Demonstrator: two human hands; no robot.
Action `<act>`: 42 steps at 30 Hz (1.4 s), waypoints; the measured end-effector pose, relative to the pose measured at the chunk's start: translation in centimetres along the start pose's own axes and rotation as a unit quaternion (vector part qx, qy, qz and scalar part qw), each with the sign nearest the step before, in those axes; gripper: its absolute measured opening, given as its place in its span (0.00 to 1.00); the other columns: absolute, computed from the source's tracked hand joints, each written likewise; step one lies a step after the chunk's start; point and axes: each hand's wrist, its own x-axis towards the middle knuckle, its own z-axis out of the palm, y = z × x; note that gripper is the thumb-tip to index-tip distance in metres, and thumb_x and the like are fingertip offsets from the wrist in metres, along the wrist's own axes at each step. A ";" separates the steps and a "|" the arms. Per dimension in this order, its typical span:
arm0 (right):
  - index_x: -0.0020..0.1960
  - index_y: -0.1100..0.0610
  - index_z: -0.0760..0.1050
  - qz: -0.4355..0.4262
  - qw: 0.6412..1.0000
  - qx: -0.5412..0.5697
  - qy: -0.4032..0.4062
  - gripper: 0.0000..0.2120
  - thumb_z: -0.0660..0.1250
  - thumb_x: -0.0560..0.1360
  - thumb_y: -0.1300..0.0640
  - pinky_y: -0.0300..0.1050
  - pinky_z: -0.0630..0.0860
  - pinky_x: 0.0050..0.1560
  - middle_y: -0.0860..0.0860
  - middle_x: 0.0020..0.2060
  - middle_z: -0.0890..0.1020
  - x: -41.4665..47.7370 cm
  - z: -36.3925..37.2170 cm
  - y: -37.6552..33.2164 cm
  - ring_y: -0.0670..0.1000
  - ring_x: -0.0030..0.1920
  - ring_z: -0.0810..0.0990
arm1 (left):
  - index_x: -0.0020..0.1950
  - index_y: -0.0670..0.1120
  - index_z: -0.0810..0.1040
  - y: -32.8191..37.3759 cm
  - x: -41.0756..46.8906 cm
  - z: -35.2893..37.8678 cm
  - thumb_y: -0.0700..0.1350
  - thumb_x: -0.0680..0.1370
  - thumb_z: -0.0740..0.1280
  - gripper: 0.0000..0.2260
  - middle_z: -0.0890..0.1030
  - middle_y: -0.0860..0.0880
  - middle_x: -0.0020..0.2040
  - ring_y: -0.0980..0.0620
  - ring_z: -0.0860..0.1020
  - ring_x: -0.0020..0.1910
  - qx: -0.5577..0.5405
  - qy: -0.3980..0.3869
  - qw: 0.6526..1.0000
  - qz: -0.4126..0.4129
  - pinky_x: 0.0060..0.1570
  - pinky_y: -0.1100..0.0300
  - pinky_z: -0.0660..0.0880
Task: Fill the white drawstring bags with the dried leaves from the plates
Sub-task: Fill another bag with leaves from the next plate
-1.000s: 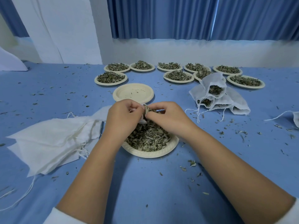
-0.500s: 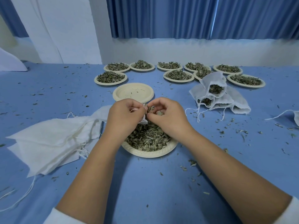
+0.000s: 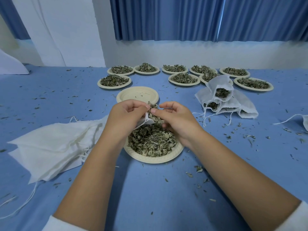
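Observation:
A cream paper plate (image 3: 173,157) heaped with dried leaves (image 3: 150,141) lies on the blue table in front of me. Above its far rim my left hand (image 3: 124,116) grips a white drawstring bag (image 3: 146,120), most of it hidden behind the hand. My right hand (image 3: 176,117) pinches a tuft of dried leaves (image 3: 154,106) at the bag's mouth, thumb and forefinger closed on them. The two hands nearly touch.
A pile of flat empty bags (image 3: 48,147) lies at the left. Filled bags (image 3: 225,100) are heaped at the right. An empty plate (image 3: 126,95) sits behind my hands, and several leaf-filled plates (image 3: 114,80) line the back. Leaf crumbs litter the table.
My right hand has lifted from the bag's mouth and opened slightly, now pinching leaves a little higher. My left hand has stayed on the bag.

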 end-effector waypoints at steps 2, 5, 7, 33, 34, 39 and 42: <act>0.58 0.55 0.78 0.036 0.997 0.037 -0.050 0.19 0.78 0.69 0.56 0.41 0.80 0.43 0.52 0.50 0.82 0.1 0.0 0.0 0.45 0.41 0.82 | 0.46 0.43 0.82 0.1 -0.1 -0.1 0.41 0.77 0.70 0.03 0.72 0.55 0.23 0.60 0.64 0.19 -0.003 -0.007 1.000 -0.005 0.24 0.71 0.66; 0.61 0.62 0.78 0.067 0.985 0.093 -0.131 0.16 0.73 0.74 0.60 0.45 0.82 0.48 0.56 0.51 0.84 0.1 0.1 0.0 0.50 0.47 0.84 | 0.46 0.43 0.82 0.0 -0.2 -0.3 0.42 0.77 0.70 0.03 0.71 0.55 0.22 0.61 0.64 0.18 0.012 -0.014 1.000 -0.018 0.22 0.72 0.64; 0.57 0.63 0.79 0.057 0.986 0.096 -0.127 0.12 0.72 0.74 0.63 0.41 0.81 0.45 0.56 0.47 0.85 0.1 0.0 0.1 0.50 0.45 0.85 | 0.46 0.43 0.83 -0.1 -0.2 -0.3 0.42 0.77 0.70 0.03 0.72 0.54 0.23 0.61 0.65 0.19 0.021 -0.013 1.000 -0.016 0.23 0.72 0.65; 0.45 0.55 0.79 0.002 0.999 -0.037 0.015 0.09 0.75 0.71 0.50 0.40 0.79 0.34 0.50 0.43 0.80 -0.3 0.3 -1.0 0.45 0.32 0.80 | 0.36 0.55 0.81 -0.5 -0.2 0.1 0.47 0.74 0.72 0.07 0.81 0.59 0.34 0.64 0.78 0.36 0.156 0.088 0.978 0.110 0.37 0.70 0.73; 0.45 0.53 0.80 -0.006 0.999 -0.049 0.016 0.11 0.76 0.70 0.48 0.39 0.78 0.33 0.48 0.41 0.81 -0.4 0.4 -1.0 0.45 0.33 0.80 | 0.37 0.55 0.81 -0.5 -0.2 0.1 0.47 0.74 0.72 0.07 0.81 0.60 0.34 0.64 0.77 0.35 0.158 0.078 0.978 0.110 0.35 0.73 0.72; 0.42 0.53 0.83 -0.071 0.995 -0.069 0.029 0.05 0.77 0.71 0.52 0.37 0.77 0.33 0.47 0.35 0.79 -0.9 0.5 -0.8 0.42 0.32 0.78 | 0.39 0.52 0.83 -0.4 -0.3 0.1 0.46 0.75 0.73 0.04 0.84 0.55 0.37 0.59 0.80 0.38 0.123 0.055 0.988 0.080 0.44 0.61 0.78; 0.42 0.51 0.83 -0.108 0.987 -0.107 0.047 0.03 0.76 0.72 0.54 0.36 0.76 0.32 0.46 0.37 0.82 -0.9 0.4 -0.7 0.40 0.33 0.78 | 0.41 0.49 0.84 -0.2 -0.3 0.0 0.46 0.74 0.73 0.03 0.83 0.52 0.35 0.56 0.78 0.35 0.081 0.043 0.995 0.051 0.46 0.55 0.78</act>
